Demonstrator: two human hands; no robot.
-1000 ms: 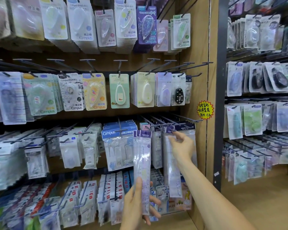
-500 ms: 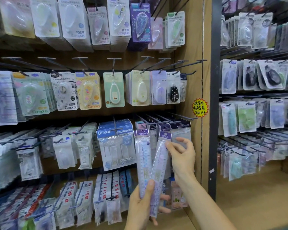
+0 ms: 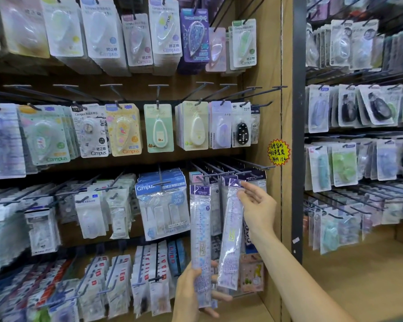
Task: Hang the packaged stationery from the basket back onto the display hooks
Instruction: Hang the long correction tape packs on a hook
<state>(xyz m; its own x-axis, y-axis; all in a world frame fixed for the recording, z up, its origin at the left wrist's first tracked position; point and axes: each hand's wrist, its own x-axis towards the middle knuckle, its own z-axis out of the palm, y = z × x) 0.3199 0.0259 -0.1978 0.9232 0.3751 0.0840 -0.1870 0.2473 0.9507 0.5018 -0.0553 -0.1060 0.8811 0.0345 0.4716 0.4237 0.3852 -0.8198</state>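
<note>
Left hand (image 3: 191, 293) gripped the lower end of one long ruler pack (image 3: 200, 240), held upright. At its 1 o'clock, right hand (image 3: 258, 208) pinched the top of a second ruler pack (image 3: 230, 235), tilted, its header just below a display hook (image 3: 226, 174). Yellow price sticker (image 3: 279, 152) sat at 2 o'clock.

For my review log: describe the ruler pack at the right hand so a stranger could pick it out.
Find the yellow starburst tag on the wooden divider; lower left, the right hand pinches a long purple-topped ruler pack. Unlike the upright one beside it, it hangs tilted.
</note>
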